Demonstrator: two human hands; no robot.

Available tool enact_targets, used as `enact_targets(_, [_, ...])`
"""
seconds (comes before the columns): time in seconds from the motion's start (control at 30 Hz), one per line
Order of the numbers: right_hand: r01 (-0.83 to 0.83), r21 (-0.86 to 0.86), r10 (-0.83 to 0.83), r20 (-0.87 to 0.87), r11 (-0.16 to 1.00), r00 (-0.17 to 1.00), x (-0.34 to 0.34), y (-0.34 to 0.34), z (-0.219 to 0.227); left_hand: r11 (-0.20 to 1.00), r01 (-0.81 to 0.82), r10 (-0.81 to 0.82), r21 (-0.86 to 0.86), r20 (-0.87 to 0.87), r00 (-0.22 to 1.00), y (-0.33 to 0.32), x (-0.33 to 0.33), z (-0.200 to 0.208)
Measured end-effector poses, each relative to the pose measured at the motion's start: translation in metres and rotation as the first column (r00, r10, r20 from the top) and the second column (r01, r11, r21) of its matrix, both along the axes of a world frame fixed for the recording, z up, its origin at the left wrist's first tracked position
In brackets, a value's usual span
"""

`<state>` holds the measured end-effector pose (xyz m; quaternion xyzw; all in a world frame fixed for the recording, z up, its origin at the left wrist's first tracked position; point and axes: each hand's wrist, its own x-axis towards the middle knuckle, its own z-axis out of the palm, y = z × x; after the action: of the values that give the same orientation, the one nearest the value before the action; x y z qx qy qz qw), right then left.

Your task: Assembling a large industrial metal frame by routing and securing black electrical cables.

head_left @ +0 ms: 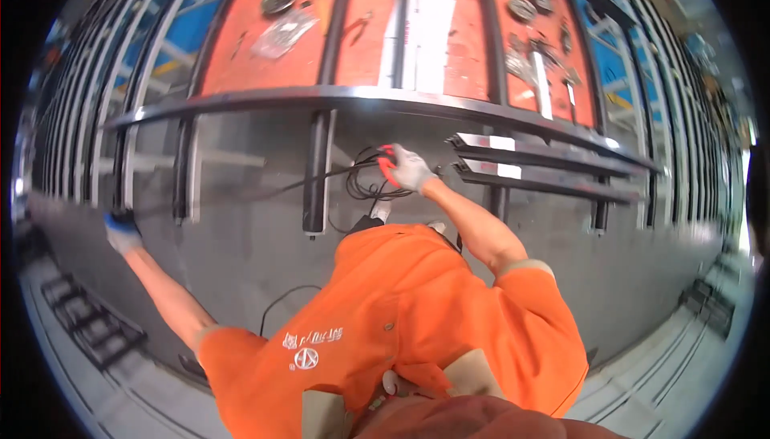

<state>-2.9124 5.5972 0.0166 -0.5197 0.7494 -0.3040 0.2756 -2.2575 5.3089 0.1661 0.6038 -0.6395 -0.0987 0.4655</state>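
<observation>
My right hand [407, 169], in a white work glove with red fingers, is closed at a loose coil of black cable [370, 193] in the middle. The coil hangs below the silver-edged beam, above a shoe. From it the cable runs left across a black roller and blurs as it nears my left hand. My left hand [123, 232], in a white and blue glove with a dark palm, is stretched far out to the left. Its fingers look curled around the dark, blurred end of that stretch of cable.
A long metal beam [377, 100] lies crosswise on black rollers [318, 174]. Two shorter dark profiles [545, 170] jut out at right. Beyond is an orange tabletop [369, 46] with tape rolls, a plastic bag [282, 35], pliers [358, 28] and small parts. Another thin cable [281, 296] trails beside my clothing.
</observation>
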Motion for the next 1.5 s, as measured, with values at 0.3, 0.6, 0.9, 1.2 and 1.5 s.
enact_targets(0.3, [-0.39, -0.346, 0.329, -0.223, 0.854, 0.918, 0.119, -0.142, 0.189, 0.717, -0.027, 0.513, 0.697, -0.501, 0.698, -0.018, -0.092, -0.141])
enact_targets(0.6, [-0.297, -0.072, 0.296, -0.022, 0.952, 0.955, 0.094, -0.042, 0.114, 0.848, -0.311, 0.319, 0.429, 0.055, 0.946, 0.066, -0.231, -0.185])
enact_targets(0.9, [0.438, 0.274, -0.504, 0.261, 0.856, 0.823, -0.011, 0.235, 0.085, 0.667, 0.743, -0.741, 0.047, -0.061, 0.669, 0.255, -0.554, -0.092])
enact_targets(1.2, [0.863, 0.058, -0.824, 0.336, 0.502, 0.456, -0.04, 0.418, 0.022, -0.021, 1.0, -0.952, -0.021, 0.304, -0.013, 0.468, -0.726, -0.062])
enact_targets(1.5, [0.936, 0.102, -0.802, 0.553, 0.337, 0.228, -0.146, 0.57, 0.038, 0.153, 0.969, -0.864, 0.195, 0.503, 0.035, 0.529, -0.854, -0.066])
